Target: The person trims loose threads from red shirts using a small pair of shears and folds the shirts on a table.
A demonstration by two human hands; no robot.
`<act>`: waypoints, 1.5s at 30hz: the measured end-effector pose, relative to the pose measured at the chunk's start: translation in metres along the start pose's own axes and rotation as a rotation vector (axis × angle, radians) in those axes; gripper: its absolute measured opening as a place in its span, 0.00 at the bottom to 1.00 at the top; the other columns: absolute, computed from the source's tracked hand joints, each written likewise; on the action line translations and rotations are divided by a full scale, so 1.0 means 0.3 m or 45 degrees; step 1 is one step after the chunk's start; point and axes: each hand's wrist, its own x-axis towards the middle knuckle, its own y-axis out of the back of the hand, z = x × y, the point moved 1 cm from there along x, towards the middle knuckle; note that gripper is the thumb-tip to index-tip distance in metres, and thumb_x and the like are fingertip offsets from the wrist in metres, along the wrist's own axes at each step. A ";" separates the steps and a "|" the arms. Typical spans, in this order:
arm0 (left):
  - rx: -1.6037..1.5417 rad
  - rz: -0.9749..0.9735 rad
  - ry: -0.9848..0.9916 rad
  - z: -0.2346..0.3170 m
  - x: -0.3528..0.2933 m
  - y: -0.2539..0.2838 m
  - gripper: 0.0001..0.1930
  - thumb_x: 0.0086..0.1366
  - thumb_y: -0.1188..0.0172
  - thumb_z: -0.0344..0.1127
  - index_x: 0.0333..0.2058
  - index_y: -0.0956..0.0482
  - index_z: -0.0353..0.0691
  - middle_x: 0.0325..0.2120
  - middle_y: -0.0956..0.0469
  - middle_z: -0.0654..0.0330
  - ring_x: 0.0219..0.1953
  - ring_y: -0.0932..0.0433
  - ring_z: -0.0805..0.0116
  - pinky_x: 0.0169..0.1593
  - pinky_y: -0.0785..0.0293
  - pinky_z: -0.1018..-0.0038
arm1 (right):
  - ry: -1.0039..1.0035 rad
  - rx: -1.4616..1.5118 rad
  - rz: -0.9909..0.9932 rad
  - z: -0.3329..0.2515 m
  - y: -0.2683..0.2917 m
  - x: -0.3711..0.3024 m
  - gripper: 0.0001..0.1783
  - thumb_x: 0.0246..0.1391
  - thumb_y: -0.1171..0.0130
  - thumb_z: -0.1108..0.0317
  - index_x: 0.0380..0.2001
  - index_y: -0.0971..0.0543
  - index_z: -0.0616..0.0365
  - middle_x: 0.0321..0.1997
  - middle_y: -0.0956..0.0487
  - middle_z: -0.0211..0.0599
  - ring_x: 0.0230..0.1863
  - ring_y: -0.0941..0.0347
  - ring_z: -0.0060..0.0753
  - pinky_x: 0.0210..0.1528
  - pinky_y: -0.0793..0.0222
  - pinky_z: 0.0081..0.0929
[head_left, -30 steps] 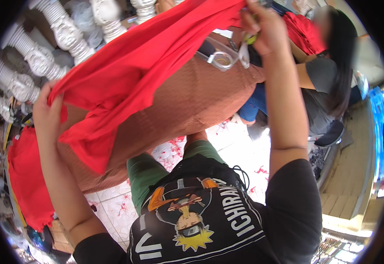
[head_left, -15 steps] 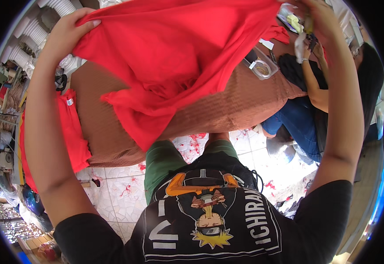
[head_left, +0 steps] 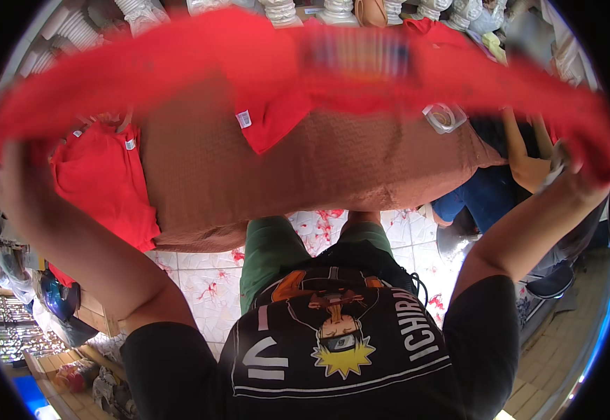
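A red shirt [head_left: 158, 52] is stretched wide across the far side of the view, smeared by motion. A striped, many-coloured patch shows blurred near its middle. My left hand [head_left: 12, 164] grips its left end at the far left; the fingers are partly hidden and blurred. At the far right, my right hand [head_left: 583, 183] is closed on the other end, bunched cloth covering part of it. Below the raised cloth, another red garment [head_left: 277, 122] with a white label lies on the brown-covered table [head_left: 305, 168].
More red garments [head_left: 102, 182] with white labels hang over the table's left end. A clear plastic container [head_left: 445, 119] stands toward the right, near a seated person's arm [head_left: 518, 143]. White wrapped column-like pieces [head_left: 336, 12] line the back. Red scraps [head_left: 326, 224] litter the tiled floor.
My hands have moved apart and come lower at the sides, pulling the shirt from a hanging drape into a wide band. The table and the garment lying on it now show beneath.
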 end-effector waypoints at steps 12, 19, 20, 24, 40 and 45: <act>0.095 -0.049 0.587 -0.515 -0.191 -0.425 0.22 0.61 0.38 0.38 0.50 0.28 0.31 0.46 0.25 0.56 0.50 0.28 0.72 0.53 0.34 0.76 | -0.649 -1.027 -0.184 0.624 -0.233 -0.102 0.18 0.59 0.51 0.58 0.48 0.25 0.56 0.30 0.21 0.30 0.18 0.33 0.14 0.20 0.39 0.17; 0.232 -0.414 1.134 -0.567 -0.587 -0.353 0.28 0.60 0.39 0.47 0.51 0.29 0.30 0.48 0.26 0.53 0.51 0.29 0.70 0.55 0.36 0.76 | -1.561 -0.557 -0.662 0.451 -0.293 -0.291 0.25 0.50 0.41 0.47 0.38 0.20 0.61 0.23 0.20 0.29 0.15 0.34 0.17 0.16 0.40 0.20; 0.297 -0.426 1.211 -0.554 -0.622 -0.349 0.29 0.59 0.38 0.48 0.51 0.28 0.30 0.47 0.25 0.53 0.50 0.28 0.70 0.54 0.35 0.76 | -1.620 -0.558 -0.755 0.453 -0.325 -0.295 0.27 0.48 0.40 0.45 0.37 0.20 0.61 0.23 0.20 0.31 0.16 0.33 0.18 0.16 0.40 0.20; 0.393 -0.698 1.442 -0.500 -0.705 -0.385 0.31 0.56 0.36 0.51 0.48 0.26 0.28 0.40 0.21 0.53 0.45 0.25 0.69 0.51 0.32 0.75 | -1.786 -0.595 -0.943 0.514 -0.459 -0.358 0.31 0.44 0.38 0.42 0.34 0.20 0.64 0.22 0.18 0.37 0.18 0.30 0.20 0.15 0.40 0.21; -0.606 0.130 0.868 -0.348 -0.149 -0.307 0.15 0.59 0.37 0.33 0.43 0.27 0.38 0.35 0.21 0.61 0.38 0.22 0.73 0.44 0.28 0.78 | -0.807 0.210 0.738 0.453 -0.238 -0.149 0.09 0.53 0.37 0.61 0.30 0.24 0.54 0.11 0.35 0.20 0.11 0.46 0.12 0.14 0.55 0.13; -1.013 0.067 0.522 -0.171 0.023 -0.237 0.18 0.62 0.43 0.30 0.50 0.32 0.31 0.47 0.25 0.55 0.52 0.28 0.66 0.58 0.35 0.68 | -0.688 0.260 0.759 0.318 -0.139 -0.042 0.07 0.59 0.46 0.63 0.35 0.25 0.54 0.15 0.32 0.20 0.13 0.44 0.13 0.17 0.50 0.15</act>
